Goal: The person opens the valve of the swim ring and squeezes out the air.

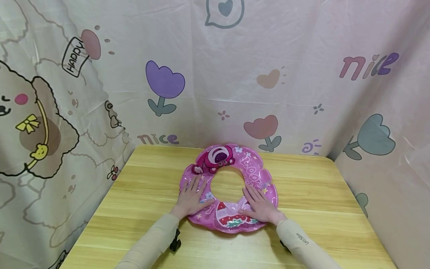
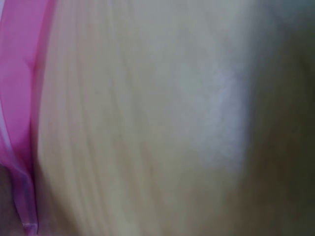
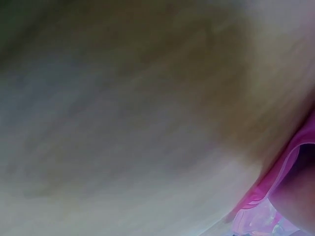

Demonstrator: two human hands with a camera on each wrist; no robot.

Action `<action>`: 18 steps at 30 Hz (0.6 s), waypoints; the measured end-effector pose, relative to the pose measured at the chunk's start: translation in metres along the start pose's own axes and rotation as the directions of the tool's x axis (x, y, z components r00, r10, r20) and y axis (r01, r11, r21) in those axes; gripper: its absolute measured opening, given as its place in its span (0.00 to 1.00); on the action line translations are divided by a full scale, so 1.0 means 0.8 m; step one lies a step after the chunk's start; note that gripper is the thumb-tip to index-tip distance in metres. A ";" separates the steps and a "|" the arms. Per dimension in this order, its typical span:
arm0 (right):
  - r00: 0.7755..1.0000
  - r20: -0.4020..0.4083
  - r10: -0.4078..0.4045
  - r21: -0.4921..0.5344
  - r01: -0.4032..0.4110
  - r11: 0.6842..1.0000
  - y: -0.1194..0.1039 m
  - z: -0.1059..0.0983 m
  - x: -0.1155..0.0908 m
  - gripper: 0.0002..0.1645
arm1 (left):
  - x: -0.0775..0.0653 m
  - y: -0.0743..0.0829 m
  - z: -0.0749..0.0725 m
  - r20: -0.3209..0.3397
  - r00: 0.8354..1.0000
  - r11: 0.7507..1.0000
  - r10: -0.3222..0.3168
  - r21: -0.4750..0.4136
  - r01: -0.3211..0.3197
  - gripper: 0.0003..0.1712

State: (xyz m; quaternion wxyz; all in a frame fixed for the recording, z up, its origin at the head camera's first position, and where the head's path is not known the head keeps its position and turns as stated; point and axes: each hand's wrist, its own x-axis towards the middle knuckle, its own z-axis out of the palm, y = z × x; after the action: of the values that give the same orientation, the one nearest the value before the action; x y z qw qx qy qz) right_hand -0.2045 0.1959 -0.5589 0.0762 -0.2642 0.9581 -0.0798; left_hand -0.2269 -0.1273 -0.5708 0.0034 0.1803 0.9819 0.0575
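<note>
One ring under both hands

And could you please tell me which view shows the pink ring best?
The head view: the pink ring shows nearly whole, partly covered by the left hand and right hand. The left wrist view catches only a strip at the left edge; the right wrist view, only a piece at lower right.

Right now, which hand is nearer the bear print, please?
The left hand, beside the bear print on the pink ring; the right hand is by the lettering.
</note>
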 end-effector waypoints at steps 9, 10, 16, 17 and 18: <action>1.000 0.000 -0.003 0.010 0.003 1.000 0.000 0.002 0.000 0.56 | 0.000 0.000 0.003 -0.004 1.000 1.000 0.000 -0.002 0.000 0.57; 1.000 -0.001 -0.003 0.008 0.003 1.000 0.000 0.003 0.000 0.56 | 0.001 0.000 0.003 -0.002 1.000 1.000 -0.001 -0.002 0.001 0.57; 1.000 -0.009 -0.004 0.006 0.004 1.000 0.001 0.003 -0.001 0.55 | 0.000 0.005 -0.008 0.012 1.000 1.000 -0.004 0.010 0.004 0.56; 1.000 -0.007 -0.001 0.009 0.001 1.000 0.001 0.003 -0.001 0.55 | -0.003 0.011 -0.013 -0.001 1.000 1.000 0.004 0.005 -0.004 0.55; 1.000 -0.006 0.002 0.007 -0.002 1.000 0.001 0.003 -0.001 0.56 | -0.006 0.020 -0.017 -0.016 1.000 1.000 0.009 -0.001 -0.009 0.53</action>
State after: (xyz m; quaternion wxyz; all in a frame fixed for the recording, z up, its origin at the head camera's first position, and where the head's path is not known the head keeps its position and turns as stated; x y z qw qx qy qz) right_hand -0.2038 0.1970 -0.5611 0.0745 -0.2628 0.9583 -0.0839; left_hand -0.2170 -0.1160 -0.5553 -0.0048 0.1843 0.9811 0.0593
